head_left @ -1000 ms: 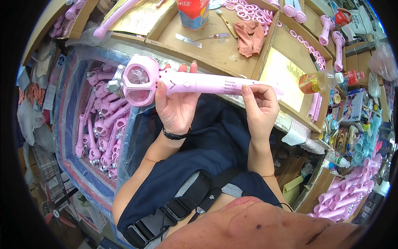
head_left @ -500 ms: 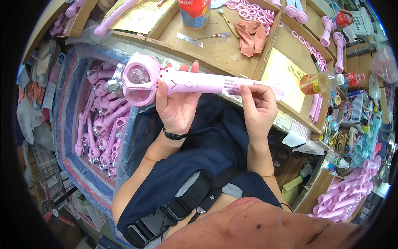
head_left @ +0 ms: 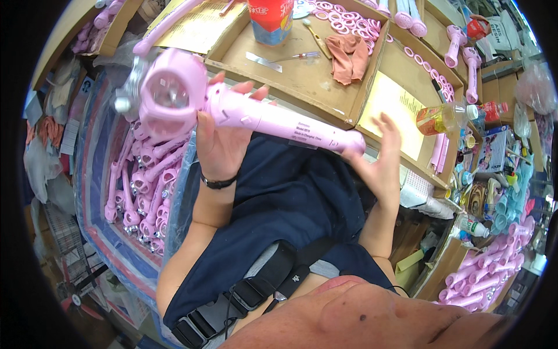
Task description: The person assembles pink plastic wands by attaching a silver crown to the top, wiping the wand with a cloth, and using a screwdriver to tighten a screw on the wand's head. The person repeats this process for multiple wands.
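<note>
A pink wand-like device (head_left: pixel 267 118) lies across my lap, its hollow rounded head at the left with silvery knobs on the far side. My left hand (head_left: pixel 224 148) is closed around its neck, thumb in front and fingertips behind. A clear label with small print sits on the handle. At the handle's right end, my right hand (head_left: pixel 381 166) is open with fingers apart; its thumb is close to the tip, and I cannot tell whether it touches. Below the head, a plastic-lined bag (head_left: pixel 99 192) holds several similar pink devices (head_left: pixel 148 174).
Ahead stands a cardboard tray (head_left: pixel 302 78) with a red and blue cup (head_left: pixel 270 23), a screwdriver (head_left: pixel 299 56), a toothbrush (head_left: pixel 317 39), an orange-pink cloth (head_left: pixel 349 58) and pink rings (head_left: pixel 349 22). A bottle of yellow liquid (head_left: pixel 444 118) and stacked pink handles (head_left: pixel 485 270) are at right.
The pink device has moved left with my left hand and tilted, its right end now lower. My right hand has let go of the label area and opened.
</note>
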{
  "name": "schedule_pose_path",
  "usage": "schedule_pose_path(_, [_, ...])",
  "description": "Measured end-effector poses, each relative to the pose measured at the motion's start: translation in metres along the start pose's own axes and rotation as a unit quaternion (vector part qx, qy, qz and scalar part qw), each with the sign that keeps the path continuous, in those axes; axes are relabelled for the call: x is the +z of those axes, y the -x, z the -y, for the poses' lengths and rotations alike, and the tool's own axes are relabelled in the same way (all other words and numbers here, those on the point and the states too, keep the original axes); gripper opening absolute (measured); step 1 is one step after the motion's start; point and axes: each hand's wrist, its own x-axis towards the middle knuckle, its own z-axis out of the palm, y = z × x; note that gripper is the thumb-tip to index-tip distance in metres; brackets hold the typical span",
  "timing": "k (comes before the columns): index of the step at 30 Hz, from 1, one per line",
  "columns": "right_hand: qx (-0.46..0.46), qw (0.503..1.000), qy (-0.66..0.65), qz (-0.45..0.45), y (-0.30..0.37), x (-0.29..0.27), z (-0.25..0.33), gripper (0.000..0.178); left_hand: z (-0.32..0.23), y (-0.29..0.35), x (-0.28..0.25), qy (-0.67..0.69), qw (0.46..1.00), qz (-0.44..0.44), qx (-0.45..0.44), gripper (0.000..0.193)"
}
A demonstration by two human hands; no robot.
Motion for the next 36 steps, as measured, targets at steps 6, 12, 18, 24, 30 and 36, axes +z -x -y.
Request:
schedule_pose_path(6, [-0.039,0.985,-0.164,0.045,0.014,0.048,0.015,0.048,0.017,-0.029,0.026,-0.084,0.996,0.014,-0.023,0.072])
schedule_pose_path(12, [-0.005,0.985,-0.158,-0.070,0.035,0.089,0.052,0.047,0.062,-0.016,0.030,-0.381,0.909,-0.029,0.168,0.054])
schedule_pose_path(18, [0.164,0.729,-0.626,0.225,0.055,0.079,0.048,0.044,0.078,-0.018,0.002,0.094,0.973,-0.004,-0.209,0.045])
schedule_pose_path(24, [0.139,0.596,-0.717,0.334,0.055,0.077,0.025,0.044,0.078,-0.007,0.008,0.315,0.874,0.206,-0.306,0.049])
schedule_pose_path(30, [0.186,0.757,-0.611,0.136,0.056,0.093,0.020,0.043,0.065,0.005,0.020,-0.207,0.964,-0.062,-0.155,0.062])
schedule_pose_path(36, [0.234,0.603,-0.744,0.168,0.057,0.096,0.005,0.064,0.063,0.008,0.020,-0.036,0.980,-0.070,-0.183,0.062])
